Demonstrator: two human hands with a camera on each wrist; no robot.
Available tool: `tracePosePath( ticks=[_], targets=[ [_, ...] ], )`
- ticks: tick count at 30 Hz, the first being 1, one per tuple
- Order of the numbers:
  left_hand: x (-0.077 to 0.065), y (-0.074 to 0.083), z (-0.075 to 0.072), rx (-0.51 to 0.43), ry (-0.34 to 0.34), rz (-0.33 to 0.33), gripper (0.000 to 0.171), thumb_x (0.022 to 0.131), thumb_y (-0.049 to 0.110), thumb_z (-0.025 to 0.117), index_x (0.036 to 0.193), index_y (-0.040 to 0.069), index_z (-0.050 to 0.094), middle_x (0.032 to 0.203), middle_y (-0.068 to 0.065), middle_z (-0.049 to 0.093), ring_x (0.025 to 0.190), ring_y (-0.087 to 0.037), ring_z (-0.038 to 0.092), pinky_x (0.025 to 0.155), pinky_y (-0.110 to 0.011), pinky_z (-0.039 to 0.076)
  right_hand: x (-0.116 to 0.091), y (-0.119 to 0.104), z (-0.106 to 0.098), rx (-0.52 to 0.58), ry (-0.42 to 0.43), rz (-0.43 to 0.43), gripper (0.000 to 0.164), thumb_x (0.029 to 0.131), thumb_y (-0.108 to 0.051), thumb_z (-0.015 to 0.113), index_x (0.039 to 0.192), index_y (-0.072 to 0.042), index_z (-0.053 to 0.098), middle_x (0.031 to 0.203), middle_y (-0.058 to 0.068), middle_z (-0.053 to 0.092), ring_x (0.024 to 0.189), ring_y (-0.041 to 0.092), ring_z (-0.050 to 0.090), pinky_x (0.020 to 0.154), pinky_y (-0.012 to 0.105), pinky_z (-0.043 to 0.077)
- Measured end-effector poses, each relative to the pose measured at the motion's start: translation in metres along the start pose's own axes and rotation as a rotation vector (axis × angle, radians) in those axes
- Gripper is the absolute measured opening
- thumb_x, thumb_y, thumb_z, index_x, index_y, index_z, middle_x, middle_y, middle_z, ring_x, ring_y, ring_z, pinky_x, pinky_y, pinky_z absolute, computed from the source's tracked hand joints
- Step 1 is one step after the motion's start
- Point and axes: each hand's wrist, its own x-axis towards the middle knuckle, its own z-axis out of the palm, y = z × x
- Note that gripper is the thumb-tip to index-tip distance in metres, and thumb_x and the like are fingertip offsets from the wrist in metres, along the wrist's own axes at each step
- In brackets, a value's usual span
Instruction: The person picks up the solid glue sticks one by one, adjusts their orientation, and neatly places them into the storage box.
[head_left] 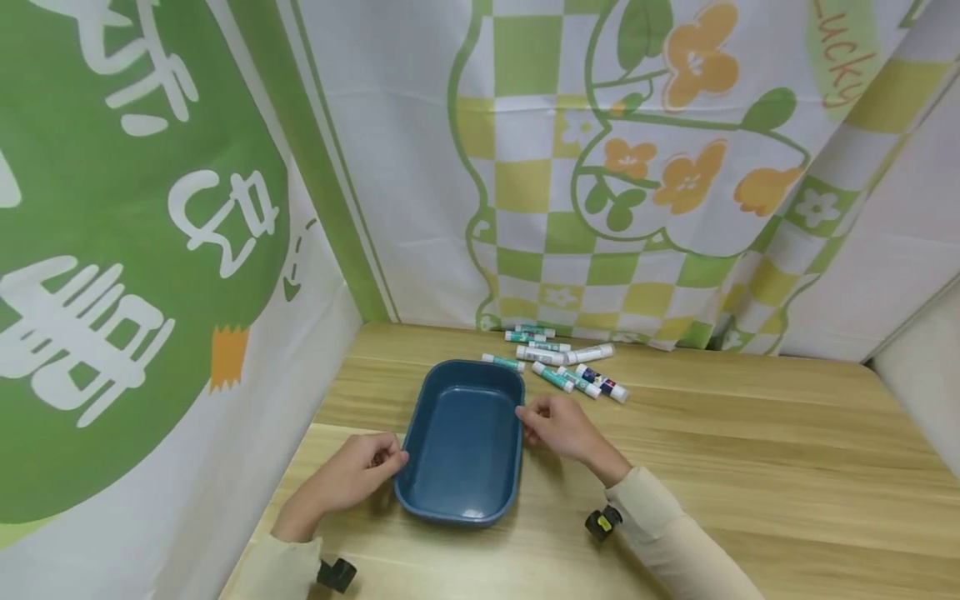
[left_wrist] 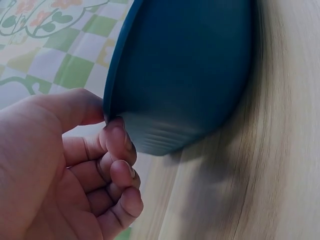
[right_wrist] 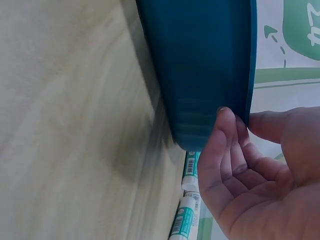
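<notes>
A dark blue rectangular tray with rounded corners and raised walls is between my two hands, with nothing inside it. My left hand pinches its left rim between thumb and fingertips; in the left wrist view the thumb lies on the rim and the fingers curl under its outer side. On the opposite side, my right hand pinches the right rim the same way, thumb over the edge, fingers against the outer wall. The tray's shadow falls on the wooden table.
Several glue sticks lie loosely grouped behind the tray, among them a teal-and-white one, a white one and a dark blue one. A patterned curtain hangs at the table's back edge, and a green-and-white cloth at the left.
</notes>
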Motion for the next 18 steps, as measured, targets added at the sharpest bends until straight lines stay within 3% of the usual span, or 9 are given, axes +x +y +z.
tracePosePath(
  ticks=[18],
  targets=[
    [0.003,0.017,0.021,-0.035,-0.05,-0.021,0.033,0.103,0.026,0.068,0.074,0.015,0.06,0.068,0.013,0.054,0.061,0.002,0.05,0.055,-0.019,0.047,0.025,0.001,-0.007,-0.06,0.068,-0.044,0.025,0.104,-0.019,0.068,0.092,-0.001,0.08,0.076,0.008,0.078,0.069,0.03,0.075,0.054,0.025,0.05]
  ],
)
